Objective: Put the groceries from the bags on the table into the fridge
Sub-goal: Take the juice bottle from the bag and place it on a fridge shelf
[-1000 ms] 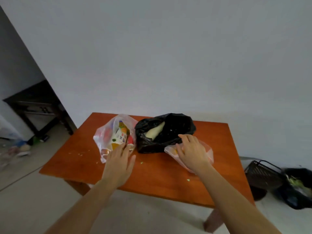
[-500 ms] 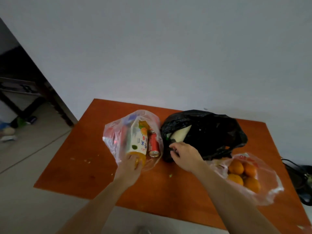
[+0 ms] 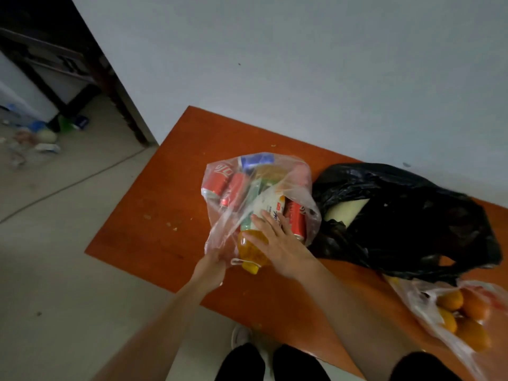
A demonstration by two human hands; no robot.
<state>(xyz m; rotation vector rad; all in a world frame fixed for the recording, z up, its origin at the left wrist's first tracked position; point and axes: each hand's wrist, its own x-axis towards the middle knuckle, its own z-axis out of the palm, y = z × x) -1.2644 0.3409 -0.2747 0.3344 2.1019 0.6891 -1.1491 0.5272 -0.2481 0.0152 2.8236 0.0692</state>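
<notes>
The fingers (image 3: 268, 222) of the right hand (image 3: 280, 243) lie nearly straight and a little spread on the juice bottle (image 3: 251, 250), touching its white label inside the mouth of the clear bag (image 3: 299, 188). The left hand (image 3: 213, 266) pinches the near edge of this bag, with its fingers curled round the thin plastic. The bottle lies on its side, its orange cap toward the person and just out of the bag. Red cans (image 3: 229, 185) lie in the same bag, behind and beside the bottle. The bag rests on the orange-brown worktop (image 3: 165, 202), touching a black bag (image 3: 412, 229) on its right. Nearer the person, at the right edge, a second clear bag (image 3: 417, 306) holds oranges (image 3: 474, 335).
</notes>
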